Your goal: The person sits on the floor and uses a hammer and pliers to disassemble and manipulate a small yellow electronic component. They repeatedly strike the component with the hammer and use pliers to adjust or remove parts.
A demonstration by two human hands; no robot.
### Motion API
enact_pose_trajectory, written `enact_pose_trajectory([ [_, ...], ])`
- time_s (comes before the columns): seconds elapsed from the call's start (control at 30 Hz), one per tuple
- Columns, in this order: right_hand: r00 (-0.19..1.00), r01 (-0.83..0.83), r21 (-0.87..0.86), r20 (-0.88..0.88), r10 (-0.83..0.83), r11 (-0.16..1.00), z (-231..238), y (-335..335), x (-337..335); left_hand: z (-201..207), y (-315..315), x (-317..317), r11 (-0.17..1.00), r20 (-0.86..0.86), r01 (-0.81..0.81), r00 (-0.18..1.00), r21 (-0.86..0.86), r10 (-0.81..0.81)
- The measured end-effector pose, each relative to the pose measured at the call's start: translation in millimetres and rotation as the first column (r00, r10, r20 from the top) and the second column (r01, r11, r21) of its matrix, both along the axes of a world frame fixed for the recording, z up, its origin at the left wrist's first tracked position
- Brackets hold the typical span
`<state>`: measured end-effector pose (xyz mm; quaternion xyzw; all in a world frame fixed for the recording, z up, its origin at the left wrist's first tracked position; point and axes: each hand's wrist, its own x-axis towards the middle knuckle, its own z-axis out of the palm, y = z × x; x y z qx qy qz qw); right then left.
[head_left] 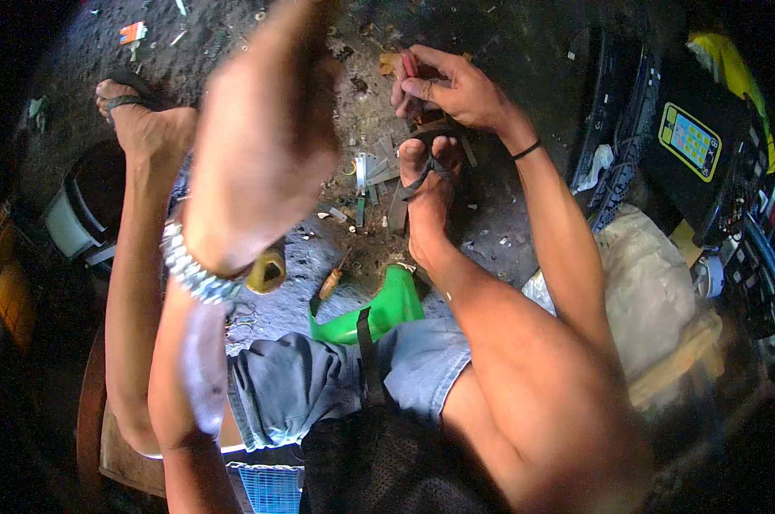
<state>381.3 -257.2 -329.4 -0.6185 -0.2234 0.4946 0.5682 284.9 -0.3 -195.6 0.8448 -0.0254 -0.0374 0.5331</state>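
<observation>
A foot in a dark sandal (126, 101) rests on the gritty floor (319, 248) at far left. Next comes the left hand (263, 128), raised close to the camera and blurred (a metal watch (194, 272) sits on its wrist); whether its fingers are curled on anything I cannot tell. Just below it lies a yellowish tube end (267, 272), and beside that a green plastic piece (379, 310) on the floor. Small metal scraps (372, 171) are scattered in the middle. Further right, the right hand (447, 87) pinches a small reddish tool (410, 64) between thumb and fingers, just above the toes of the other foot (426, 193). At far right stands a black device with a yellow keypad (690, 141).
</observation>
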Motion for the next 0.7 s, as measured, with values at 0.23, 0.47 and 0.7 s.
enact_pose_trajectory([
  [0.23,0.996,0.034,0.006,-0.088,-0.034,0.999,-3,-1,3,26,2,25,0.994,-0.269,-0.102,0.957,0.044,0.11],
  [0.47,0.995,0.057,-0.143,0.088,-0.044,0.988,-1,-2,1,-23,-7,11,0.995,-0.109,0.058,0.992,-0.084,-0.067],
  [0.7,0.977,0.05,-0.098,-0.202,-0.069,0.994,-3,0,-4,-11,16,11,0.992,-0.155,0.089,0.985,0.091,-0.074],
])
